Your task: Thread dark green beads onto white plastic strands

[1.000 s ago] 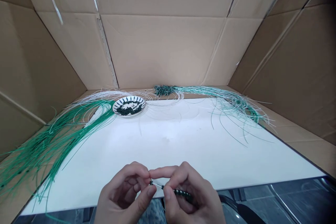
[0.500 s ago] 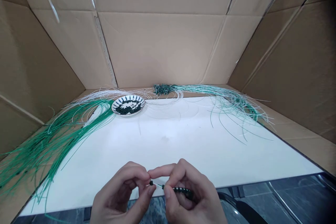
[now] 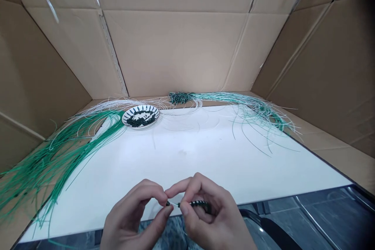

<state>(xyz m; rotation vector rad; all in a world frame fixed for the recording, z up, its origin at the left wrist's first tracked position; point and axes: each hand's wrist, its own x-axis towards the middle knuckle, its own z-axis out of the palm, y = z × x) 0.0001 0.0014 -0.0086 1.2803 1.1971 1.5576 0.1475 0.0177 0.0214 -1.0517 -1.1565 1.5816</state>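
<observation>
Head view: the left hand (image 3: 131,211) is nearly closed, its thumb and forefinger pinching one end of a beaded wire (image 3: 199,204) beside a lone dark bead (image 3: 168,204). The right hand (image 3: 216,213) is curled as well, its thumb and forefinger gripping the same wire, with a row of dark beads (image 3: 200,203) running toward 3 o'clock. Only a short pale stretch of wire shows between the two pinches. Judging by this grip, the fine work goes best with both pinches short and close to the bead, and the wire held straight and lightly taut.

Against the frame half a second earlier, the right hand sits higher and nearer the left, and the visible gap along the wire is shorter. At 11 o'clock from the hands, a black-and-white plate (image 3: 126,121) holds loose dark beads (image 3: 140,120), and green wires (image 3: 55,160) fan out at 10 o'clock beside a white board (image 3: 187,156).
</observation>
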